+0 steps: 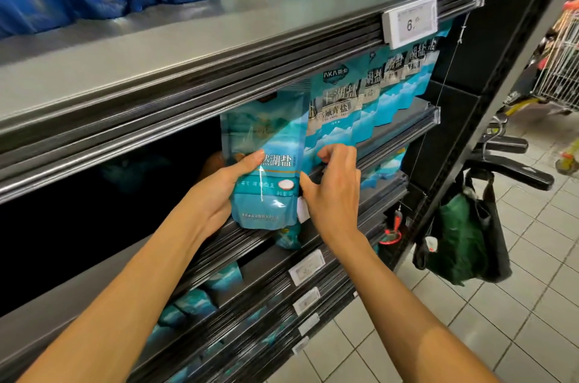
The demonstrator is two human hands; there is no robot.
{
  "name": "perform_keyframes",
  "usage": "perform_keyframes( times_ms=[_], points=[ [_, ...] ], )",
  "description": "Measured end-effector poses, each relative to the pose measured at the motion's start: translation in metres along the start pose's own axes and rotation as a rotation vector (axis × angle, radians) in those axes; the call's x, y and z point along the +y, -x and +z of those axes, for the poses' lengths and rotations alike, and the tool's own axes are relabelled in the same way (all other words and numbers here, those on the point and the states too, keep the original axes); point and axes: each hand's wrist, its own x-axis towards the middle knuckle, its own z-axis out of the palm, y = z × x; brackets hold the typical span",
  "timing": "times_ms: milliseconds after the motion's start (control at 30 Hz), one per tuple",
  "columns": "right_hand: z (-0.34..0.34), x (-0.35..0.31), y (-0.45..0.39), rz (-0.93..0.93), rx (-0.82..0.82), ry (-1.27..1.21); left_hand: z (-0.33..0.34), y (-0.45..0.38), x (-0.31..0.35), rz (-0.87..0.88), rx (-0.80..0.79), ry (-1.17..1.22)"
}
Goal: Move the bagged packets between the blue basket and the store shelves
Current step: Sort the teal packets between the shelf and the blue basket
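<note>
Two hands work at the middle shelf (391, 144) in the centre of the frame. The left hand (219, 191) grips a teal salt packet (266, 169) from its left side, with the thumb curled over the front and the other fingers behind it. The packet stands upright, with its lower edge at the front lip of the shelf and its top under the shelf above (188, 47). The right hand (332, 188) is just beside the packet's right edge. Its fingers are curled and seem to pinch the bottom of the first packet in the row of packets (369, 104) that stands to the right, but I cannot tell for sure if it holds this one or only steadies it.

The blue basket does not show in the frame, so the direction of the move is a judgement. It looks as if the packet is being set into the dark gap at the left end of the row. The next move probably calls for pushing the packet back into the shelf, upright and close against its neighbour, while the right hand keeps the row from tipping. A price tag (409, 21) hangs at the upper right.
</note>
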Motion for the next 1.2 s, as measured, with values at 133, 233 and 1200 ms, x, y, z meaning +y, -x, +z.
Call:
perform_keyframes(
  times_ms=[133, 233, 1200],
  points=[
    [-0.003, -0.002, 0.002, 0.026, -0.002, -0.073, -0.001, 0.004, 0.0, 0.01, 0.003, 0.005],
    [-0.011, -0.01, 0.009, 0.017, 0.062, -0.313, -0.008, 0.013, 0.0, 0.083, 0.076, 0.041],
    [0.138, -0.257, 0.142, -0.257, -0.917, -0.594, -0.182, 0.299, -0.095, 0.691, 1.178, -0.486]
  ],
)
